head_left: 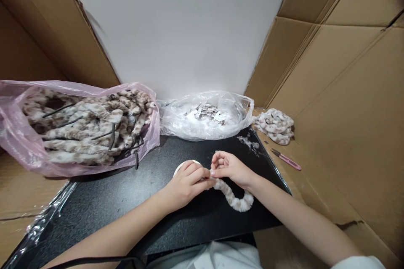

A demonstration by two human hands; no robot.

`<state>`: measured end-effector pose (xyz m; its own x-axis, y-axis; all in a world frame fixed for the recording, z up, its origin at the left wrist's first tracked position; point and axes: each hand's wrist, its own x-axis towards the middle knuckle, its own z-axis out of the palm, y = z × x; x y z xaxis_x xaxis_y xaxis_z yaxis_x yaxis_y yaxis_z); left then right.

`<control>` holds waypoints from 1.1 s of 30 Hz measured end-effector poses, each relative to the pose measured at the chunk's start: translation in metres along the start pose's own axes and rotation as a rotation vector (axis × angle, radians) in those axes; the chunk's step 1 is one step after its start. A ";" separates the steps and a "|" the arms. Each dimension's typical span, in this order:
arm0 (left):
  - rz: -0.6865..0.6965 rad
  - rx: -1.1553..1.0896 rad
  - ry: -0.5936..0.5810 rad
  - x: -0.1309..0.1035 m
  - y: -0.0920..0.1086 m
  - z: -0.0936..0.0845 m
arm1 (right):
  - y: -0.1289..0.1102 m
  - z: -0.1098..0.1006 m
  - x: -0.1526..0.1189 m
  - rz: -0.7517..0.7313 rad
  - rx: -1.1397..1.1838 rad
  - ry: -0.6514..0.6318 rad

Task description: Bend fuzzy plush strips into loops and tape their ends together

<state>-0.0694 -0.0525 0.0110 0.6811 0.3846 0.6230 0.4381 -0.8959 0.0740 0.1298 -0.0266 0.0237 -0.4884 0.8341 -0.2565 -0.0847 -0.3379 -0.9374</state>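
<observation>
A white and brown furry strip [236, 201] curves over the black tabletop, its end between my two hands. My left hand [191, 183] is closed, fingers bent over that end of the strip. On the other side, my right hand [232, 170] pinches at the same end with thumb and forefinger, the other fingers curled. The exact point of their grip is mostly hidden. A pale round object [182, 165], partly covered by my left hand, lies flat on the table; I cannot tell its kind.
At left, a pink plastic bag [154, 124] holds many furry strips with dark cords. A clear bag [176, 128] with paper scraps stands at the back. Right of the table [126, 201] are a furry bundle [274, 126] and pink thread snips [289, 162]. Cardboard walls [347, 113] flank the place.
</observation>
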 end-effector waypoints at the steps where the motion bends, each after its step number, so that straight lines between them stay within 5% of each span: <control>1: 0.001 0.010 0.003 0.000 0.000 0.001 | 0.000 0.002 -0.002 -0.054 -0.048 0.014; 11: -0.054 -0.050 0.089 0.001 0.000 0.004 | 0.000 0.014 -0.025 -0.378 -0.299 0.184; 18: -0.089 -0.198 -0.018 -0.003 -0.001 0.006 | -0.001 0.013 -0.028 -0.352 -0.285 0.177; 33: -0.168 -0.503 0.100 0.000 0.005 0.006 | -0.003 0.017 -0.037 -0.431 -0.431 0.176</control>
<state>-0.0633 -0.0553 0.0069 0.5560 0.5308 0.6396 0.1844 -0.8291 0.5278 0.1332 -0.0633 0.0401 -0.3353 0.9276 0.1650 0.1330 0.2200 -0.9664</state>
